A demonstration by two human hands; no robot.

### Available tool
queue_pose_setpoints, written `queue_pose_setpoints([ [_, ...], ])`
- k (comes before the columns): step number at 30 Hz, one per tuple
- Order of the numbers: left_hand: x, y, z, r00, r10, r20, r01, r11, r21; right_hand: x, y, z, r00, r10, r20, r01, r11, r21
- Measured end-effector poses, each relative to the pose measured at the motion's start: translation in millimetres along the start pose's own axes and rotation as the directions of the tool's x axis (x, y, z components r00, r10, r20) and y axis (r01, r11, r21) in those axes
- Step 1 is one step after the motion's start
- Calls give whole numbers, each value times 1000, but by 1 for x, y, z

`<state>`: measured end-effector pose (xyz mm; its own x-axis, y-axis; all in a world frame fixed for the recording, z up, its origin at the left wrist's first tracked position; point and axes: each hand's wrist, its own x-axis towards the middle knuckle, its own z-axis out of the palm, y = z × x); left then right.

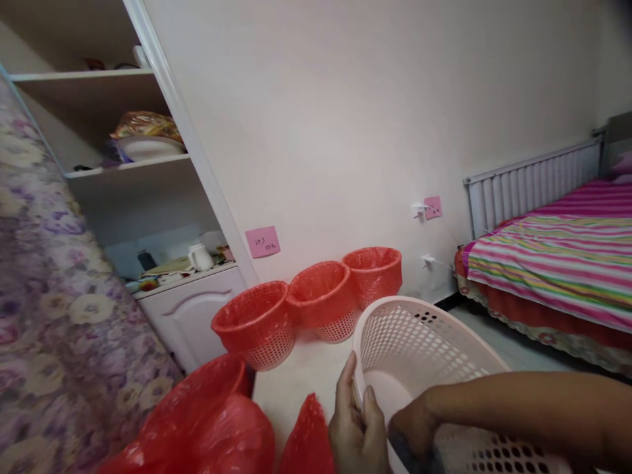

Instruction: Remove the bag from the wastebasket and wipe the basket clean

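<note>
A pink sticky note (262, 241) is sticking on the wall (345, 131) beside the white cupboard (192, 316). Small handwriting is showing on it. It is looking like "293" with more tiny numbers under it, but these are too small to read for sure. A second pink note (433, 207) is hanging farther along the wall, and its marks are too tiny to read.

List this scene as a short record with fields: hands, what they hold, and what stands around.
left hand: grips the rim of the pink basket
right hand: reaches inside that basket, fingers hidden
pink basket: perforated, tilted on its side, no liner
lined baskets: three in a row by the wall, each with a red bag
loose red bags: heaped on the floor, lower left
bed: striped cover, right
shelves: left
</note>
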<state>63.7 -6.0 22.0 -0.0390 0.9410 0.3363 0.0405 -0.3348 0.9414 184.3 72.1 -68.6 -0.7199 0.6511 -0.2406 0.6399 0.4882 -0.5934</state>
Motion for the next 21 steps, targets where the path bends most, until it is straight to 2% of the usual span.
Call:
queue_pose_setpoints([
  [2, 1, 1, 1, 1000, -12, 11, 12, 999, -34, -22, 3, -19, 998, 31, 57, -18, 975, -221],
  [5, 4, 8, 4, 1000, 2, 8, -1, 996, -93, -54, -8, -62, 999, -33, -42, 10, 881, -473],
  [8, 5, 17, 6, 1000, -1, 22, 3, 995, -104, -86, -22, -107, 966, -181, -186, 39, 810, -584],
  [11, 4, 24, 4, 996, -28, 90, 35, 997, -70, -122, -18, -128, 933, -170, -316, -59, 795, -604],
  [13, 3, 26, 2, 995, -39, 90, 41, 999, -21, -146, -9, -122, 931, -92, -352, -140, 804, -578],
  [15, 2, 26, 0, 996, -33, 79, 30, 999, 32, -168, -6, -103, 943, -2, -332, -185, 828, -530],
  [18, 1, 26, 3, 997, -20, 80, 19, 1000, 17, -182, -19, -63, 985, 77, -151, -132, 906, -402],
  [20, 0, 27, 7, 997, -11, 78, 11, 1000, 3, -174, -36, -39, 992, 109, -71, -120, 976, -181],
  [21, -1, 27, 10, 997, 1, 76, -2, 1000, 14, -165, -45, -30, 986, 149, -70, -143, 986, 84],
])
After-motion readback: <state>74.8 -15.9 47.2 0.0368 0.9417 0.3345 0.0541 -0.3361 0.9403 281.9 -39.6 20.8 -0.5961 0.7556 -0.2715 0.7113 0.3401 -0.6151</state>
